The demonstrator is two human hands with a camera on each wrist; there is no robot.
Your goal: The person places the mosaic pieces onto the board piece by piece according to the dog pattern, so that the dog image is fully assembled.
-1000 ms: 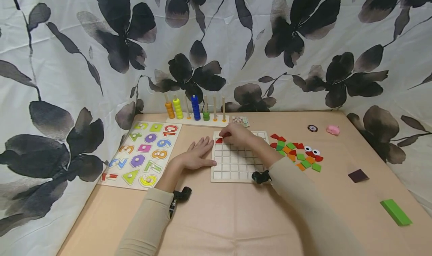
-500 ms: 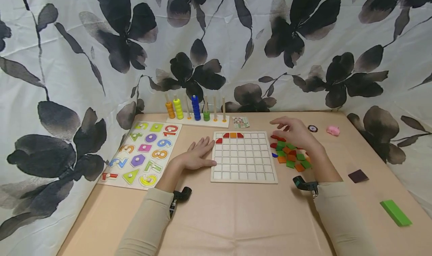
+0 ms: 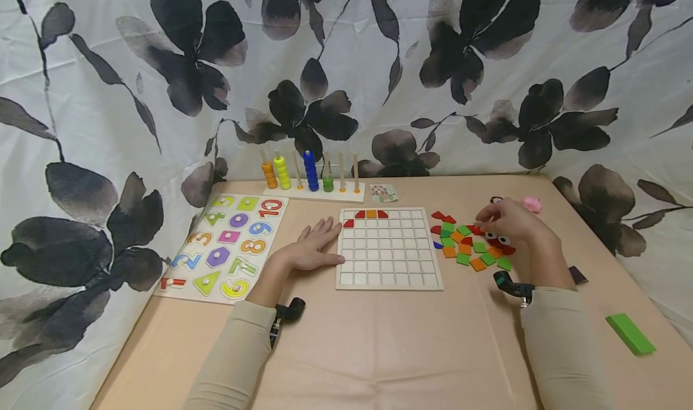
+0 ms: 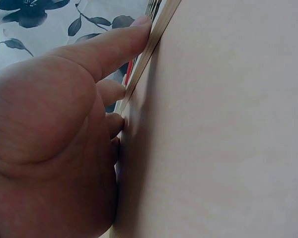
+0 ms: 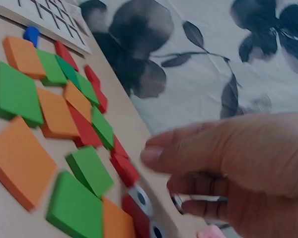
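The white grid board (image 3: 390, 247) lies at the middle of the table. Near its top left sit three red pieces, one of them a rounded red piece (image 3: 348, 223), and an orange square (image 3: 371, 214). My left hand (image 3: 311, 247) lies spread at the board's left side, thumb and fingertips against its edge. Right of the board is a loose heap of green, orange and red tiles (image 3: 464, 247). My right hand (image 3: 514, 220) hovers over the heap's far right side, thumb and forefinger close above a red piece (image 5: 124, 168); nothing shows between them.
A number puzzle board (image 3: 227, 247) lies left. A peg stand with coloured rings (image 3: 314, 190) and a small picture card (image 3: 383, 193) are at the back. Two eye pieces (image 3: 504, 240), a pink piece (image 3: 532, 204), a dark square (image 3: 577, 275) and a green block (image 3: 630, 334) are right.
My right hand has left the board's top row, uncovering the red and orange pieces there, and moved right over the tile heap. The left hand stays at the board's edge.
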